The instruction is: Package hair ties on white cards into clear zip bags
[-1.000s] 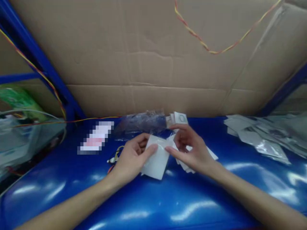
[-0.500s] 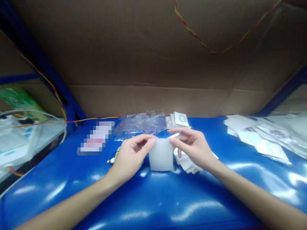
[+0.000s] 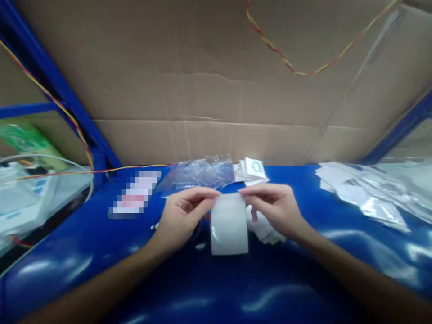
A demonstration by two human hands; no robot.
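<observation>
A small clear plastic bag with a white card inside hangs upright in front of me, its top edge held at both corners. My left hand pinches the top left corner between thumb and fingers. At the top right corner my right hand is closed in a like pinch. Several white cards lie on the blue surface behind the bag, partly hidden by my right hand. Some small dark and pale thing lies behind my left hand, too hidden to name.
Clear plastic bags lie at the back middle, beside a stack of white cards. Packed white cards spread at the right. A blurred-out item and white equipment are at the left. A red-yellow wire crosses the back.
The bag now shows longer, its lower edge further down. The fingers of my right hand have closed onto its top right corner; before, they were spread more.
</observation>
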